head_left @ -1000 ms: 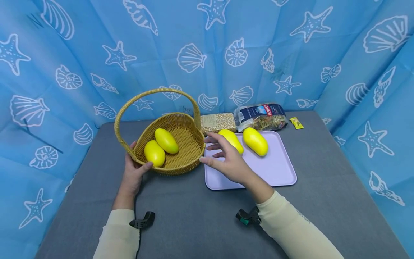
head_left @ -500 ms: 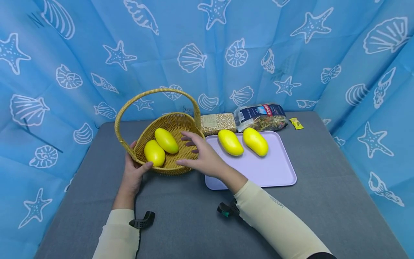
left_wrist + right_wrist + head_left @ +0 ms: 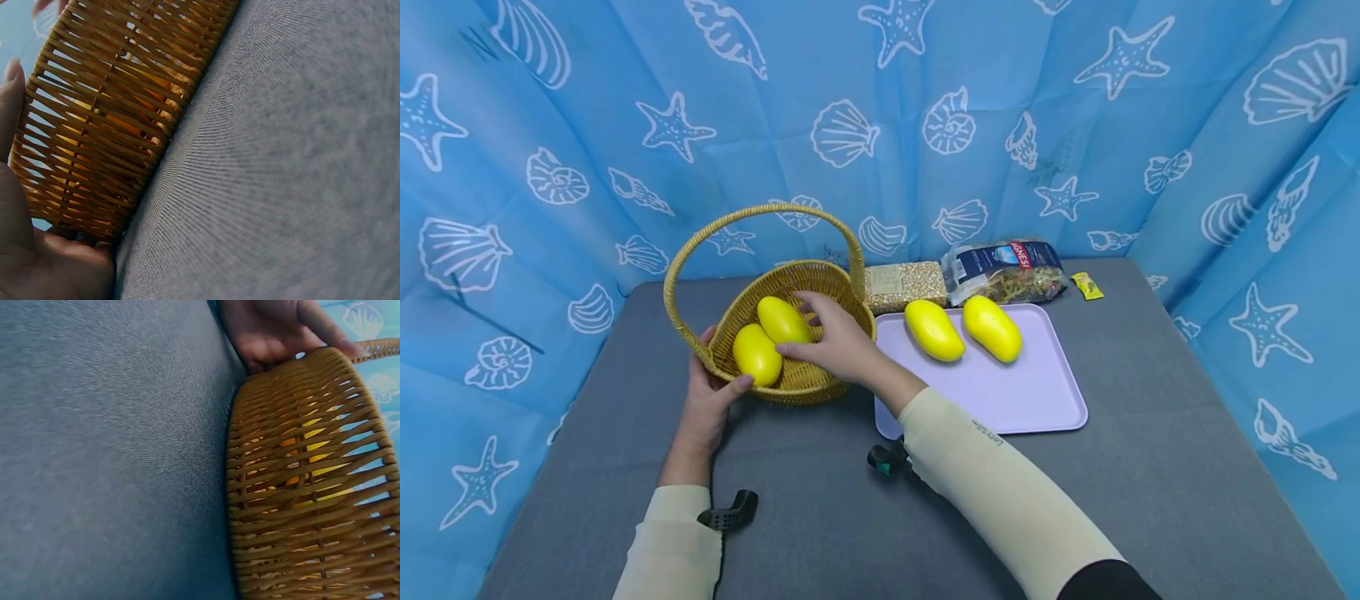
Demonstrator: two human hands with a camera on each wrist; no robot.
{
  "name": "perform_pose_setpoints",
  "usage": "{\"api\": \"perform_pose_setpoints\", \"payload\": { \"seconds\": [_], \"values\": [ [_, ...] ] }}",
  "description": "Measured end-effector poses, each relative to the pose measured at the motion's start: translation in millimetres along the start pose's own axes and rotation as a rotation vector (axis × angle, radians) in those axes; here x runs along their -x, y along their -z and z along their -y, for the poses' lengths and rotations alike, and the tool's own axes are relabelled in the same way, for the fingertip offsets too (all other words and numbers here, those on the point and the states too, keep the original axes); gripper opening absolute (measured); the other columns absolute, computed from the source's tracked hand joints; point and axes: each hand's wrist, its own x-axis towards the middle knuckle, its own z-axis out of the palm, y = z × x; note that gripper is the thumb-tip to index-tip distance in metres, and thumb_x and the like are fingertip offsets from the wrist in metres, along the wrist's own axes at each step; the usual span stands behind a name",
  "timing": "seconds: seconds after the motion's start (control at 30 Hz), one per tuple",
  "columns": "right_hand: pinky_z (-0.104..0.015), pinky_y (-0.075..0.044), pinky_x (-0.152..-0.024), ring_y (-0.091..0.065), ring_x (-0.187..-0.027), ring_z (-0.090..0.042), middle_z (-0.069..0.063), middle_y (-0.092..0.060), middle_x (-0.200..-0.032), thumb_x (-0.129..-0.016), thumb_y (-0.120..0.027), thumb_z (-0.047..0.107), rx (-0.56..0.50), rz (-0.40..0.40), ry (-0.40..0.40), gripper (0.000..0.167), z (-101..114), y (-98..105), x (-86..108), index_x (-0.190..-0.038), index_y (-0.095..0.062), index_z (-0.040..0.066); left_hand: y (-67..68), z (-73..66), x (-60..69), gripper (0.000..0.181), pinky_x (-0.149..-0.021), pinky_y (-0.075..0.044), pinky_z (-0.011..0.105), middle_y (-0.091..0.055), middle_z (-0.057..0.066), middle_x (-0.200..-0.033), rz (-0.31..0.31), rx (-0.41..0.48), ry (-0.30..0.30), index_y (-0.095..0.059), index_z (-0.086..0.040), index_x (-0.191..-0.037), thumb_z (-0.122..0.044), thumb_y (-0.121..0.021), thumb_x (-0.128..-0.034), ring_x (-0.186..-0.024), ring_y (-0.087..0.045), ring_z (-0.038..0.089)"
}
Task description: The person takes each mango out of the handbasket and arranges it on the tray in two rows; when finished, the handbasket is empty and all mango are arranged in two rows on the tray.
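Observation:
My left hand (image 3: 706, 408) grips the left side of the wicker basket (image 3: 829, 385), thumb over the rim. The left wrist view shows that hand (image 3: 44, 256) against the woven wall (image 3: 94, 119). Inside the basket lie two yellow mangoes, a lower one (image 3: 757, 357) and an upper one (image 3: 783, 320). My right hand (image 3: 842, 343) is over the basket, its spread thumb and fingers around the upper mango's right end; firm contact cannot be made out. From the right wrist, the basket wall (image 3: 306, 481) and my left hand (image 3: 269, 331) show, but not my right hand.
Two more yellow mangoes (image 3: 934, 331) (image 3: 992, 329) lie on the lilac tray (image 3: 1037, 408) to the right. Behind it stand a bag of grains (image 3: 917, 283) and a pasta bag (image 3: 1011, 271), with a small yellow packet (image 3: 1087, 286) beside them. The basket's tall handle (image 3: 760, 212) arches overhead.
My right hand has moved left from above the tray's left edge into the basket, up to the upper mango. My left hand, the basket and the mangoes have stayed in place.

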Motion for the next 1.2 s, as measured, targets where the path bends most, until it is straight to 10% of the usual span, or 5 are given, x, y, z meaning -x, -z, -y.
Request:
{"api": "perform_pose_setpoints", "payload": {
  "seconds": [0.43,0.73,1.2],
  "values": [
    [-0.049,-0.047,-0.111,-0.053,-0.141,-0.032,-0.014,-0.043,-0.167,-0.104,-0.077,0.043,0.029,0.004,-0.169,0.081,-8.1,-9.4,-25.4,-0.169,-0.038,0.013,-0.9,-0.2,0.6,0.090,-0.107,-0.046,0.026,-0.031,0.015,-0.169,0.009,-0.010,-0.002,-0.015,-0.018,-0.172,0.011,-0.065,-0.1023,-0.143,-0.043,0.026],
    [-0.046,-0.031,-0.124,-0.033,-0.157,-0.028,-0.012,-0.032,-0.174,-0.106,-0.072,0.046,0.216,0.200,-0.144,0.087,-11.7,-14.2,-30.5,-0.174,-0.028,0.013,0.3,-0.6,0.9,0.090,-0.106,-0.047,0.026,-0.031,0.015,-0.169,0.012,-0.003,-0.002,-0.017,-0.020,-0.172,0.008,-0.068,-0.1024,-0.143,-0.044,0.026],
    [-0.045,-0.030,-0.124,-0.033,-0.157,-0.027,-0.010,-0.033,-0.174,-0.111,-0.069,0.033,0.283,0.262,-0.153,0.076,-12.0,-21.2,-38.8,-0.173,-0.030,0.016,0.0,-1.7,1.3,0.090,-0.106,-0.047,0.026,-0.030,0.017,-0.170,0.018,-0.013,0.004,-0.016,-0.019,-0.172,0.007,-0.067,-0.1033,-0.145,-0.042,0.026]
  ]
}}
